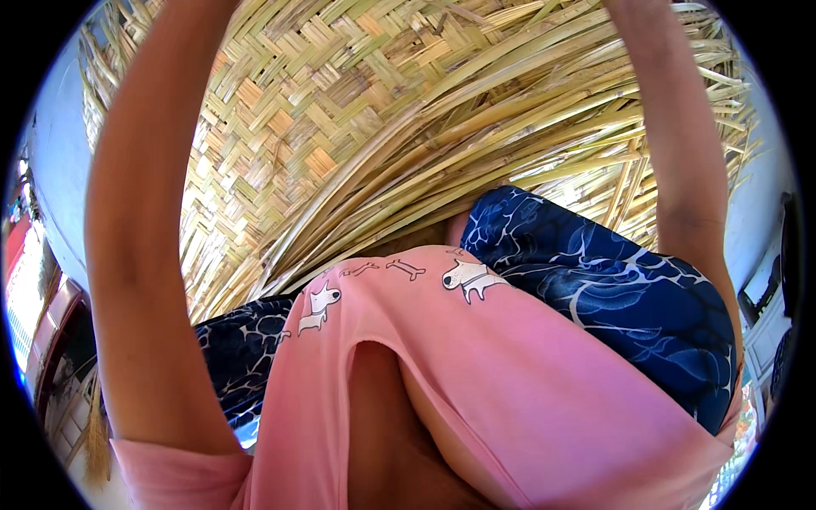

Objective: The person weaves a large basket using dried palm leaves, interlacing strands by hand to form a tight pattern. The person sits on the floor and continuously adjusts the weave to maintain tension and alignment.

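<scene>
A large woven mat [297, 110] of pale yellow-green plant strips rises in front of me. Long unwoven strips [408, 149] sweep across it from lower left to upper right, their ends loose at the sides. My left arm [140, 204] reaches up along the mat's left side, and my right arm [680, 144] along its right side. Both hands lie beyond the top edge of the picture, so whatever they touch is hidden.
My lap, in dark blue patterned cloth [586, 272] and a pink shirt [493, 365], is right against the lower strips. A straw broom [96, 442] is at the far lower left. Pale blue surface [64, 161] shows beyond the mat.
</scene>
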